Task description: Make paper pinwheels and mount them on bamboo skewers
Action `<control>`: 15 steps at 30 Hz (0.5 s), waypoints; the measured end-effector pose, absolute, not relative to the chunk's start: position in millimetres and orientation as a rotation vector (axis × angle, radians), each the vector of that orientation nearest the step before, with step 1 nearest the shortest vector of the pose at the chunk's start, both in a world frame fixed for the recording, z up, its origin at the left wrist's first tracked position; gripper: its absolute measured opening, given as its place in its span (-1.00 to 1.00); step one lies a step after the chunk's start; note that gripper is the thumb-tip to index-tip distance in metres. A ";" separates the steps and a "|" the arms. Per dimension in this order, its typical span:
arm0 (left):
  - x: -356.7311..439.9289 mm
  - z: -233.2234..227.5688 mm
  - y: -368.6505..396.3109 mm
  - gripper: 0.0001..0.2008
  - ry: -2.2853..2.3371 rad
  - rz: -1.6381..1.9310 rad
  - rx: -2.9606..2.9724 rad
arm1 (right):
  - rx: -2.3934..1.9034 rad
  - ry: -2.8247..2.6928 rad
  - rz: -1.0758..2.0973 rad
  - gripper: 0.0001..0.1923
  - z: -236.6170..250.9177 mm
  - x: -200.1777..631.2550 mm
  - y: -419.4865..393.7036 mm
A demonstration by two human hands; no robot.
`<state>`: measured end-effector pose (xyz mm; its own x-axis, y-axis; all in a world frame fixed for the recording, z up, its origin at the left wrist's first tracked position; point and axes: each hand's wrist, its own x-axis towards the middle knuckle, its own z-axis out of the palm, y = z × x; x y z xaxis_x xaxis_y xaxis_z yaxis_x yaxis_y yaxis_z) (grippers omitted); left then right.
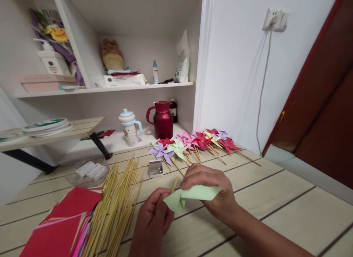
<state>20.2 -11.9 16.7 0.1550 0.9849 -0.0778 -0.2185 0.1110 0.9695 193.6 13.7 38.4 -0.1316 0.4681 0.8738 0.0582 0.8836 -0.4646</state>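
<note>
A pale green paper pinwheel (193, 196) is held between both hands just above the wooden table (275, 198). My left hand (153, 216) pinches a thin bamboo stick (174, 184) that pokes up behind the paper. My right hand (212, 187) curls over the top of the green paper and grips it. To the left lies a heap of bamboo sticks (118, 205), and beside it a stack of red and pink paper squares (66, 220). Finished pinwheels (193, 143) in red, pink, purple and green lie in a row at the far side of the table.
A small silver box (155, 168) sits between the sticks and the pinwheels. A clear plastic bag (88, 171) lies at the left. On the ledge behind stand a dark red jug (162, 119) and a child's cup (129, 127). Shelves with bottles above; white wall and red door at right.
</note>
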 end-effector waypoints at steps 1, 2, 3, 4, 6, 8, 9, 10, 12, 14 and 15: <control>19.8 17.2 -11.6 -0.62 0.961 1.122 1.060 | -0.409 -1.678 0.374 -0.82 38.9 193.5 13.0; 19.5 17.6 -11.4 -0.62 0.944 1.116 1.075 | -0.406 -1.680 0.372 -0.83 39.6 193.3 12.5; 19.2 17.9 -11.1 -0.61 0.932 1.117 1.082 | -0.403 -1.685 0.367 -0.83 40.4 193.0 12.1; 18.8 18.0 -10.9 -0.61 0.923 1.122 1.085 | -0.400 -1.692 0.360 -0.84 41.0 192.7 12.0; 18.2 17.2 -10.5 -0.60 0.909 1.130 1.078 | -0.400 -1.702 0.352 -0.86 41.9 192.3 12.1; 17.7 15.2 -10.0 -0.59 0.885 1.128 1.078 | -0.404 -1.706 0.354 -0.88 42.0 192.1 12.7; 17.5 14.1 -9.6 -0.59 0.871 1.122 1.082 | -0.406 -1.705 0.355 -0.88 41.8 192.2 12.9; 17.5 12.9 -9.1 -0.58 0.861 1.119 1.086 | -0.408 -1.702 0.354 -0.88 41.6 192.2 13.1; 17.4 11.0 -8.1 -0.58 0.852 1.119 1.086 | -0.411 -1.699 0.357 -0.87 41.5 192.4 13.1; 17.4 9.6 -7.4 -0.58 0.855 1.133 1.071 | -0.416 -1.700 0.361 -0.87 41.6 192.4 12.9; 17.2 8.9 -7.2 -0.57 0.855 1.138 1.066 | -0.418 -1.702 0.363 -0.87 41.8 192.4 12.7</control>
<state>17.2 -7.2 8.9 0.2272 0.9738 -0.0081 -0.2783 0.0729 0.9577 192.4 12.7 41.8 -0.1511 0.4683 0.8705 0.0729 0.8835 -0.4626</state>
